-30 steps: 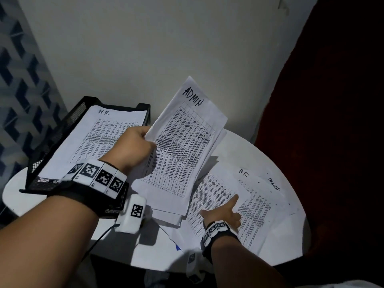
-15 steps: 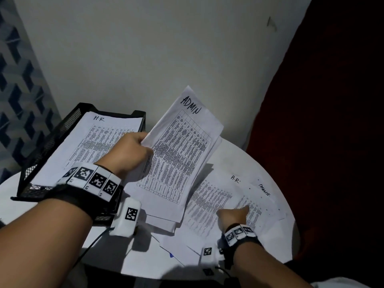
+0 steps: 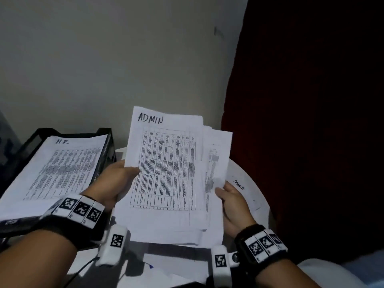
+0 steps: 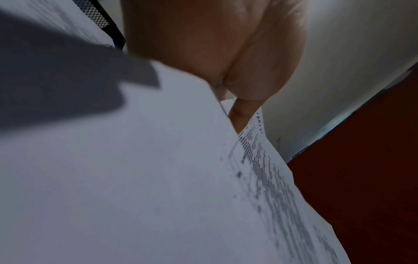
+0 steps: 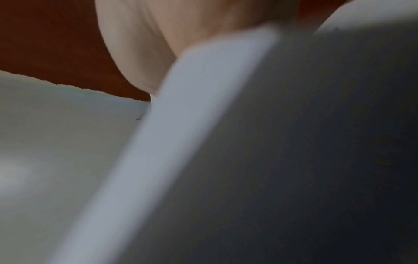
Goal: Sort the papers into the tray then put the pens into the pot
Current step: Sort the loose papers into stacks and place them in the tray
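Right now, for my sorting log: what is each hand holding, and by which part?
Left hand grips the ADMIN stack at its left edge; right hand holds another sheet by its right edge.

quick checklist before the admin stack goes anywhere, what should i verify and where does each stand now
1. Left hand grips the ADMIN stack at its left edge: ok.
2. Right hand holds the stack's right edge: ok.
3. Sheets squared: not ok, back sheets stick out to the right.
4. Every sheet in the stack is ADMIN: cannot tell, only the top label shows.
5. Tray top level free: not ok, an HR sheet lies there.
6. A lower tray level for ADMIN: cannot tell.
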